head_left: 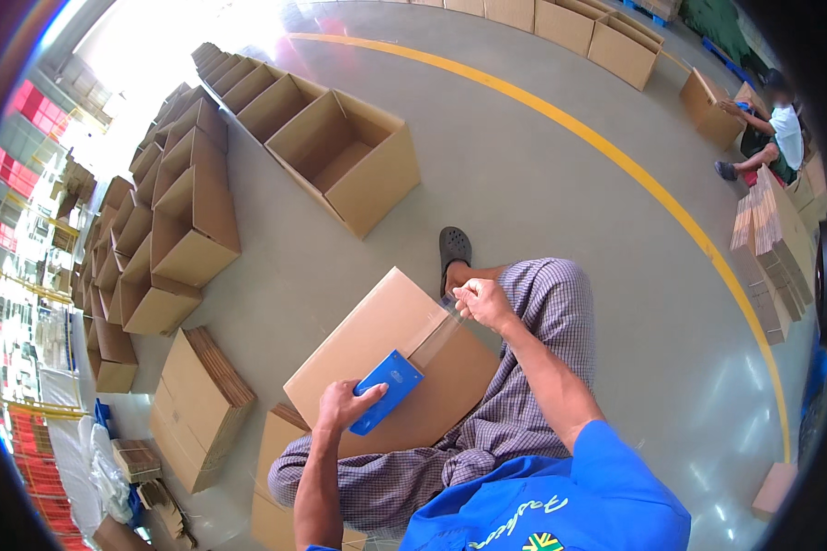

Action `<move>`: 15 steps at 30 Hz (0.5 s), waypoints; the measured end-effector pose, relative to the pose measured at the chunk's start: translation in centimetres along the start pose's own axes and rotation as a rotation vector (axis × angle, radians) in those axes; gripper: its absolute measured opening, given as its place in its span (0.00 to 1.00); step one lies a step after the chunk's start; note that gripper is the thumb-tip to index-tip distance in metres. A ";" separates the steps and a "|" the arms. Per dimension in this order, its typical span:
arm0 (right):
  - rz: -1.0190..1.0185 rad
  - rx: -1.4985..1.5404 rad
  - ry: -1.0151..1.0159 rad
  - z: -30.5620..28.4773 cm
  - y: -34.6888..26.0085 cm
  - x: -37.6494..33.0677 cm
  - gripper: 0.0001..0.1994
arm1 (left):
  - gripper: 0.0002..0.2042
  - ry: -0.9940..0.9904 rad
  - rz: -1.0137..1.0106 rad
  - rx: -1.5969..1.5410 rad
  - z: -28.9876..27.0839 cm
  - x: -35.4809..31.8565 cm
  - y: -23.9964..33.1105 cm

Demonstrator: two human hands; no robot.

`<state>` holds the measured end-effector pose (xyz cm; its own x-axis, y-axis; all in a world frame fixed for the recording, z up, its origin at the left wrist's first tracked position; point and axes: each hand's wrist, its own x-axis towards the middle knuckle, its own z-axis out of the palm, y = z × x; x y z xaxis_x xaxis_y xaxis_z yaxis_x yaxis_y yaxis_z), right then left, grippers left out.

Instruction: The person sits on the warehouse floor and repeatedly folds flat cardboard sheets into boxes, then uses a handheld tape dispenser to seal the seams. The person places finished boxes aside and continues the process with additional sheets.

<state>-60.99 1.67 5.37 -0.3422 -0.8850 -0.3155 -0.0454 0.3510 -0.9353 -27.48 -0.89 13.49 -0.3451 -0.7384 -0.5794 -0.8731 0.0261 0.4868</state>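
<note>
We had the cardboard box (386, 358) resting across our lap, above the floor (542, 174). Left hand (345, 404) was curled tight around the blue tape dispenser (386, 390), pressed on the box top. Right hand (482, 301) pinched the free end of the clear tape (436, 335) at the box's far edge. Open boxes (340, 156) stood in rows on the floor at far left.

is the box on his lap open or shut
Shut: the box shows closed flaps, clear tape stretched across from the blue dispenser.
</note>
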 end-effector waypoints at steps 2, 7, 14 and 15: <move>0.053 0.055 0.011 -0.2 1.0 0.5 0.13 | 0.33 0.026 -0.006 0.057 0.4 0.4 1.3; 0.071 0.029 0.041 -0.8 1.9 0.9 0.14 | 0.33 0.062 -0.024 0.111 0.8 1.5 2.6; 0.153 -0.087 0.079 0.2 6.7 2.5 0.14 | 0.33 0.050 -0.048 0.137 1.6 2.9 2.9; 0.175 -0.099 0.078 0.7 7.9 2.7 0.14 | 0.33 0.052 -0.040 0.133 1.7 2.8 3.1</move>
<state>-61.64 1.86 -2.95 -0.4247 -0.7826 -0.4551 -0.0694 0.5293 -0.8456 -31.75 -1.75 12.25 -0.2942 -0.7745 -0.5600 -0.9248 0.0830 0.3712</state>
